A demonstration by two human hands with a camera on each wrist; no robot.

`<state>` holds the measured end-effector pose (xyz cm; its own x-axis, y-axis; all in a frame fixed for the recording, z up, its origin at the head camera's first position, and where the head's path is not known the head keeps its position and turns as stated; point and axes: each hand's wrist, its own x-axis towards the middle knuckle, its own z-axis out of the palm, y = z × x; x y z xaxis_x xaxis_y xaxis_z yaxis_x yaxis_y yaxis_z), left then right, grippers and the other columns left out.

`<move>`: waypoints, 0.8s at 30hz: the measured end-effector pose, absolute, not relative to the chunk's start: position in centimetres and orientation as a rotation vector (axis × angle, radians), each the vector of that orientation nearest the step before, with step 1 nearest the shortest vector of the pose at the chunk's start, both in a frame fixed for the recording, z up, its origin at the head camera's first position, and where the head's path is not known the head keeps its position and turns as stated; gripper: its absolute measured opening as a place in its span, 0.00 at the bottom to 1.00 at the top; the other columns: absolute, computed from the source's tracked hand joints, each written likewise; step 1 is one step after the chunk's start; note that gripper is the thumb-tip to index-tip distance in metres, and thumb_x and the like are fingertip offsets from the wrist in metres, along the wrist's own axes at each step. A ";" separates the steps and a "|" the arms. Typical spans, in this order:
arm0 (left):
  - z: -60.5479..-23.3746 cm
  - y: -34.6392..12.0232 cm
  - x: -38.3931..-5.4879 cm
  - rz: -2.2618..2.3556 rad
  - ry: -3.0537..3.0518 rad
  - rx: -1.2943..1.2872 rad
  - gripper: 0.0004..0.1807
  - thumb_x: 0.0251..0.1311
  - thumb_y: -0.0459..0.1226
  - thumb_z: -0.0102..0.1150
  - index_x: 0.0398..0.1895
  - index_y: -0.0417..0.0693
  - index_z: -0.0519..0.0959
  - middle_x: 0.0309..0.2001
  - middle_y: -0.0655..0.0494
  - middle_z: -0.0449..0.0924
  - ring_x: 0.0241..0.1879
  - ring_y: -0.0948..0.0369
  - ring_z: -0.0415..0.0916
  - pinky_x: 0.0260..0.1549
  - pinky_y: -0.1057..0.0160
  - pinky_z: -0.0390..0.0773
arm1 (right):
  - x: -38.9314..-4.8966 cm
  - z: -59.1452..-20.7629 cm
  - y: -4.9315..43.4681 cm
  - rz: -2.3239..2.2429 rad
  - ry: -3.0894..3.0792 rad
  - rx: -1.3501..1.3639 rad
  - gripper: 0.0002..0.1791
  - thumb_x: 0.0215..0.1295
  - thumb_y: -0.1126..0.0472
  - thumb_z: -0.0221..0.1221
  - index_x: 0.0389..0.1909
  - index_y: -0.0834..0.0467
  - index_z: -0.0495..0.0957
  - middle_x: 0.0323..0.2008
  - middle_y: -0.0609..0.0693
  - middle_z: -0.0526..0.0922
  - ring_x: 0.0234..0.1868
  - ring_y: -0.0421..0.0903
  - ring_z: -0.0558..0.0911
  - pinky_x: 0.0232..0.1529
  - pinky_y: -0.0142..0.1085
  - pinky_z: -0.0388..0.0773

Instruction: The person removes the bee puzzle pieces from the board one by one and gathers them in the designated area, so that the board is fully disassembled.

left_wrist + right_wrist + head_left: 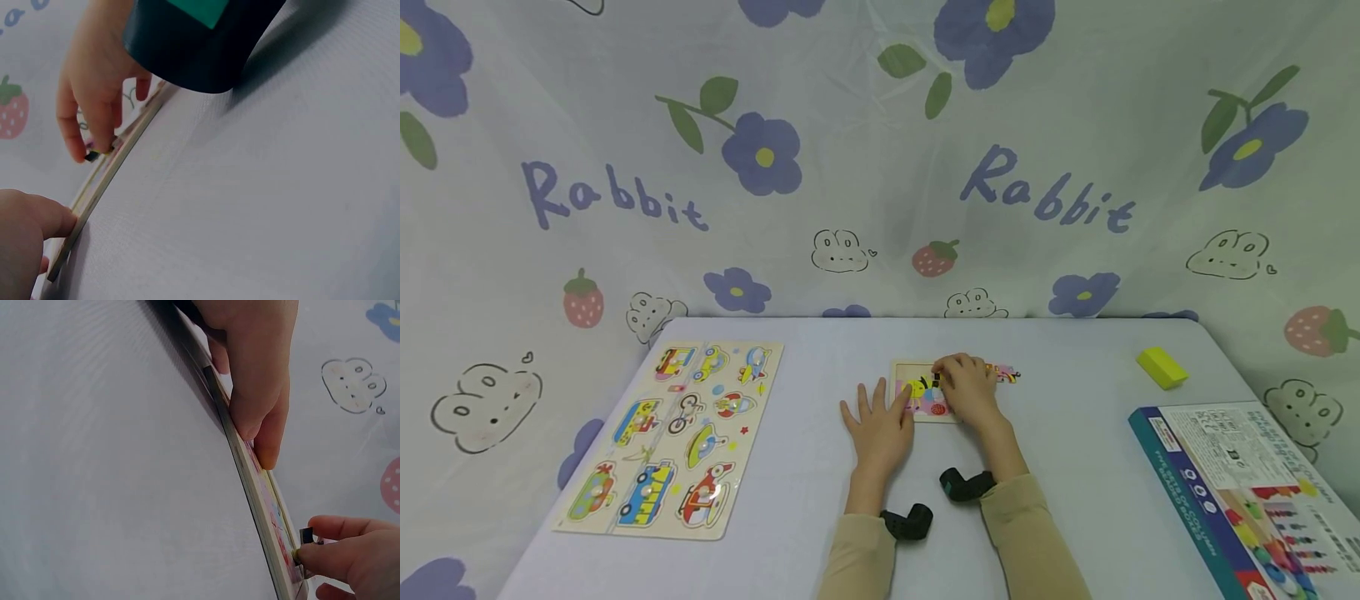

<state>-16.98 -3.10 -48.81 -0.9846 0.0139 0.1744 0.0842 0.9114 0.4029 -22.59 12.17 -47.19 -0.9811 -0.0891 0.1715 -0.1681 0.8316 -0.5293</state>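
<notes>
A small wooden puzzle board (pixel 913 415) with pink and yellow artwork lies mid-table. My left hand (pixel 880 437) has its fingers spread at the board's left side, the thumb resting on it. Over the board's right part, my right hand (pixel 967 392) pinches a small puzzle piece (pixel 306 536) with a black corner between thumb and fingertips. That piece (pixel 92 155) is close over the board's surface in the left wrist view; the fingers hide much of it. Just right of that hand lies a colourful loose strip of puzzle (pixel 1007 374), partly covered by the hand.
A large vehicle puzzle board (pixel 741 437) lies at the left. On the right are a yellow block (pixel 1162 367) and a printed teal-edged box (pixel 1232 492). Black wrist cameras (pixel 910 522) sit on both wrists. A patterned curtain (pixel 865 167) hangs behind the white table (pixel 805 483).
</notes>
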 end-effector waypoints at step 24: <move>-48.9 -3.1 -17.0 -0.653 -2.889 -0.072 0.20 0.62 0.43 0.49 0.58 0.60 0.75 0.66 0.44 0.60 0.68 0.37 0.45 0.58 0.31 0.35 | -22.8 -45.9 15.1 1.569 -2.451 -0.220 0.14 0.61 0.66 0.57 0.48 0.58 0.74 0.40 0.58 0.80 0.40 0.49 0.78 0.38 0.35 0.74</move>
<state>-17.04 -3.05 -48.95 -0.9829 0.0081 0.1841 0.0865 0.9025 0.4219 -22.79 15.06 -45.93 -0.9640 0.2441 0.1058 0.0061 0.4177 -0.9086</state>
